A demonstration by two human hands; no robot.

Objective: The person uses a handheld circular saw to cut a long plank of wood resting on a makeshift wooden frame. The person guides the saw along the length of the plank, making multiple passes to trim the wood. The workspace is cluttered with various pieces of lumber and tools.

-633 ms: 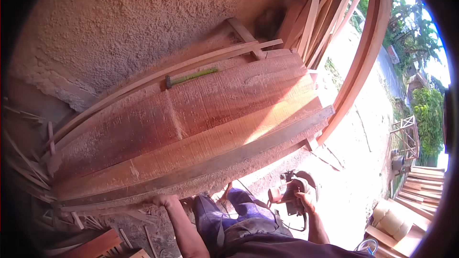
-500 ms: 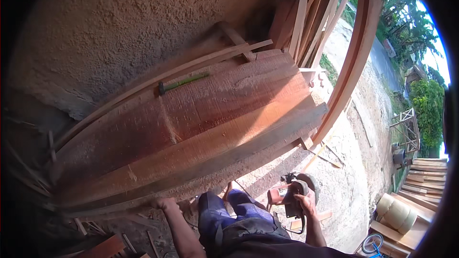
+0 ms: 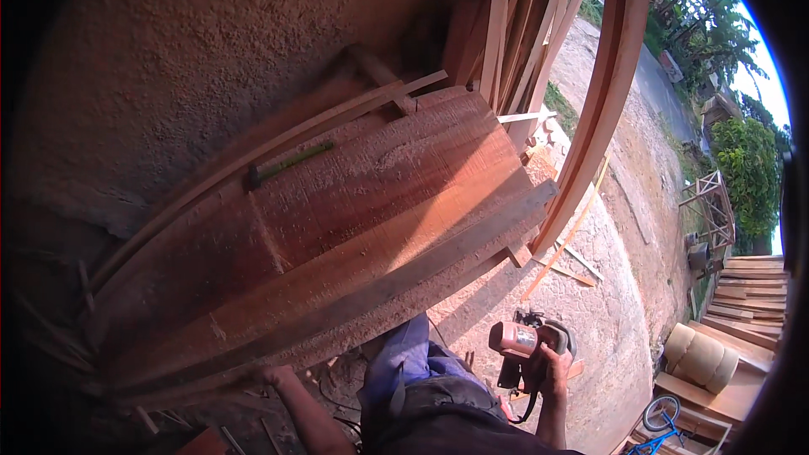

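Note:
My right hand (image 3: 555, 371) is wrapped around the handle of a circular saw (image 3: 516, 339) with a reddish motor housing and dark body. It holds the saw in the air, to the right of my legs and apart from the wood. My left hand (image 3: 276, 375) is at the near edge of a long wooden workbench (image 3: 438, 257), beside its lower plank; its fingers are in shadow and hard to make out. Wide reddish boards (image 3: 371, 177) lie on the bench, strewn with sawdust and shavings. A hammer with a green handle (image 3: 291, 160) rests on their far side.
A rough wall (image 3: 211, 50) rises behind the bench. Long timbers (image 3: 539, 25) lean at its right end, near a large curved wooden beam (image 3: 602, 101). Offcuts (image 3: 581, 265) lie on the ground. Farther right are stacked boards (image 3: 746, 282), a rolled mat (image 3: 699, 358) and a blue bicycle (image 3: 666, 421).
My view has shifted, so the bench sits farther left. The saw in my right hand has turned, showing more of its motor housing. My left hand stays by the bench edge.

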